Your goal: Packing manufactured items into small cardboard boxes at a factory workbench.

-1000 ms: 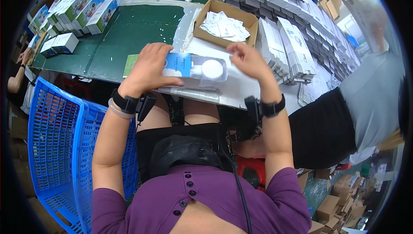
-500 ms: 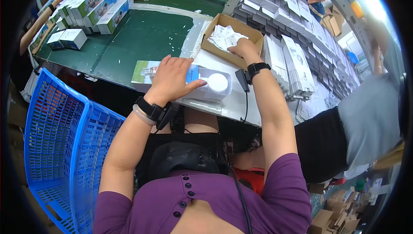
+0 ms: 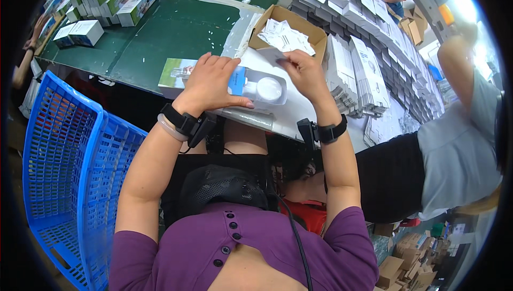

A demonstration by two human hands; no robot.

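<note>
Green surface (image 3: pixel 176 29), packing at its pale near edge.
My left hand (image 3: pixel 211 82) lay spread, palm down, on the clear-lidded white box (image 3: pixel 262 88); my right hand (image 3: pixel 304 72), arm raised, pinched a white leaflet (image 3: pixel 272 54) beside the cardboard box (image 3: pixel 315 37).

A long table (image 3: pixel 176 34) with a dark green mat fills the upper left of the frame, a blue plastic crate (image 3: pixel 59 163) stands at lower left, stacked grey flat cartons (image 3: pixel 368 29) run along the upper right, and bright light glares at far upper right.
</note>
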